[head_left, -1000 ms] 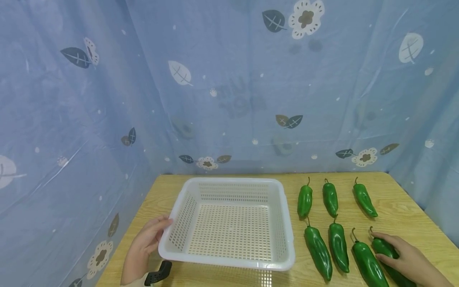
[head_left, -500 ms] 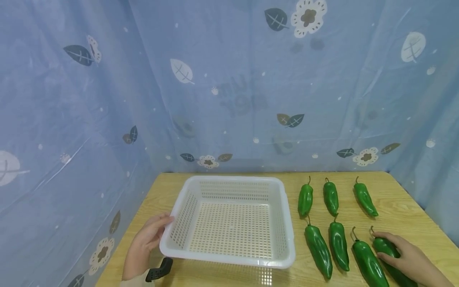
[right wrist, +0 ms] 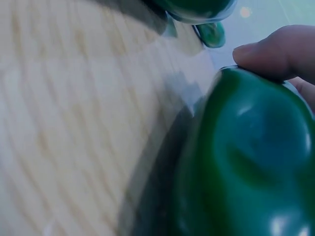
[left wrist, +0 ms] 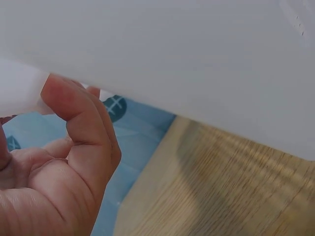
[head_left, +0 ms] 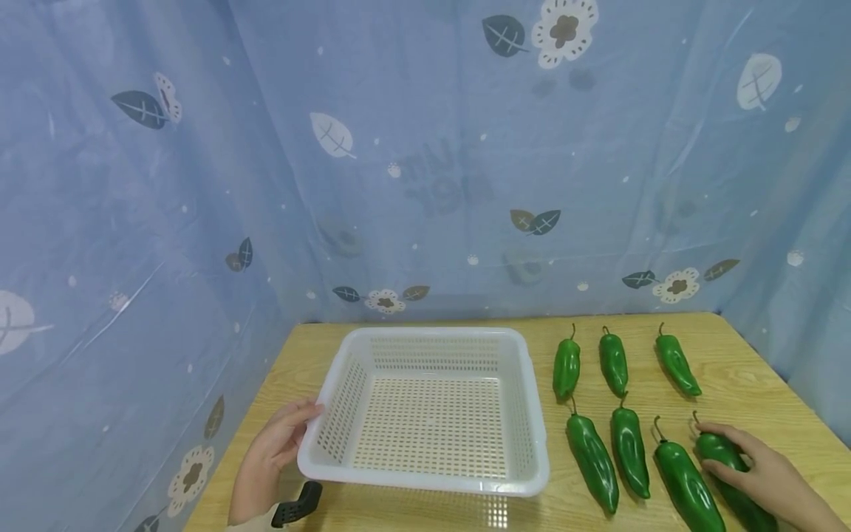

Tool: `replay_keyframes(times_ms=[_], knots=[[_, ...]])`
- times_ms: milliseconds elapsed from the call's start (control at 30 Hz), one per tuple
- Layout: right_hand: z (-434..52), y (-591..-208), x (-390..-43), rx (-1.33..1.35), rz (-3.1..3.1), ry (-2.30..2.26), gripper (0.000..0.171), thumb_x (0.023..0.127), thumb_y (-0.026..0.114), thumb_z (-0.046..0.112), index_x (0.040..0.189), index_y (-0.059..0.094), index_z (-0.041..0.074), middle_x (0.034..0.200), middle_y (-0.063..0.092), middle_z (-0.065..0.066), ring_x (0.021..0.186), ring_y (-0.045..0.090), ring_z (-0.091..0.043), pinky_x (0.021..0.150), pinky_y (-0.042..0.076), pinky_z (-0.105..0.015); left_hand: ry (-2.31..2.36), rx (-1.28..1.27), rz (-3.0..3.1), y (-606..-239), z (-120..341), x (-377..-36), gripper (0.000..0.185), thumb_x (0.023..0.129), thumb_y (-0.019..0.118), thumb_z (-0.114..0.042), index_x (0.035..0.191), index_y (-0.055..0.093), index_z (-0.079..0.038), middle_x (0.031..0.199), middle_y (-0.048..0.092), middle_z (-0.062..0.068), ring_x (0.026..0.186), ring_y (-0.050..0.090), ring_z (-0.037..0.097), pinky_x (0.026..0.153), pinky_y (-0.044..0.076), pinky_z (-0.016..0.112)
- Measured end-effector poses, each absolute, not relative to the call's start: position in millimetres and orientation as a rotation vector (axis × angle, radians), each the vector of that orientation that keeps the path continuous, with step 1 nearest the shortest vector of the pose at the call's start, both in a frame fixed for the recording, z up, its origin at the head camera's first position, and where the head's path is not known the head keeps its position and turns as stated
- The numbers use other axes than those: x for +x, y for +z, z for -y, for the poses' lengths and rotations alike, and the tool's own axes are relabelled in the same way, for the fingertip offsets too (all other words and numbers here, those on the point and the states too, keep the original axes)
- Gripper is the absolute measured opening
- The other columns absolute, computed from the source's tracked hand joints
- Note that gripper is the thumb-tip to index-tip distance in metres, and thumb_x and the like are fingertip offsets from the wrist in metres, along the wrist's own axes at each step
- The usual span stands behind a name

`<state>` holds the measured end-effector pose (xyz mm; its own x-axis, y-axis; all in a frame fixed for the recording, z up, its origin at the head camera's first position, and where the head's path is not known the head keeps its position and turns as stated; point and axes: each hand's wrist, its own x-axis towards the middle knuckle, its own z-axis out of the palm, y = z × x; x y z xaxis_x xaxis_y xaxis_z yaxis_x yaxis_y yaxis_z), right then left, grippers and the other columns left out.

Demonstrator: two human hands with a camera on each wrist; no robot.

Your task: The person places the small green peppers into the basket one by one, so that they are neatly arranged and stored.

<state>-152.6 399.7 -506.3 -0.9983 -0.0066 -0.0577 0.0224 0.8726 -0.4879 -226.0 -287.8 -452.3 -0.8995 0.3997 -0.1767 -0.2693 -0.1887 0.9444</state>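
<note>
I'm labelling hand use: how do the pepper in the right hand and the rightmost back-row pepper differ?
The right hand grips the nearer pepper; no hand touches the farther pepper. In the head view, the nearer pepper is partly hidden; the farther pepper shows whole. Both are glossy green with curved stems.

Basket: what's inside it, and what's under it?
Inside the basket, only its slotted bottom and sides show. Under it is the table, visible past the front rim; the bottom hides most of the rest, so small things there can't be ruled out.
</note>
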Motion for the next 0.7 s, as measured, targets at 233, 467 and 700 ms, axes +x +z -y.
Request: replay_keyframes(times_ms=[233,467,700], knots=[[-398.1,-500.4,-151.7,0.047,-2.965,-0.887,0.070,0.090,0.062,0.041,0.135,0.040,-0.008,0.129,0.041,-0.041,0.102,0.050,-0.056,0.066,0.051,-0.049,2.150,0.197,-1.620,-454.1,288.4,-226.5,0.022,0.100,0.039,-0.006,0.117,0.053,-0.005,0.108,0.067,0.003,0.103,0.064,0.017,0.089,0.053,0.033],[-391.9,-488.6,-148.8,0.044,-2.993,-0.939,0.066,0.093,0.059,0.038,0.136,0.039,-0.007,0.131,0.039,-0.041,0.107,0.044,-0.060,0.066,0.052,-0.051,2.168,0.271,-1.586,-454.8,289.1,-225.0,0.024,0.101,0.036,-0.005,0.116,0.054,-0.005,0.108,0.068,0.004,0.102,0.065,0.017,0.089,0.053,0.031],[-382.6,-475.1,-148.4,0.026,-3.001,-1.028,0.064,0.093,0.060,0.035,0.138,0.037,-0.005,0.132,0.041,-0.038,0.110,0.041,-0.060,0.065,0.054,-0.045,2.182,0.223,-1.547,-452.1,287.5,-223.6,0.024,0.101,0.035,-0.005,0.115,0.055,-0.007,0.108,0.067,0.004,0.103,0.064,0.017,0.090,0.053,0.032]])
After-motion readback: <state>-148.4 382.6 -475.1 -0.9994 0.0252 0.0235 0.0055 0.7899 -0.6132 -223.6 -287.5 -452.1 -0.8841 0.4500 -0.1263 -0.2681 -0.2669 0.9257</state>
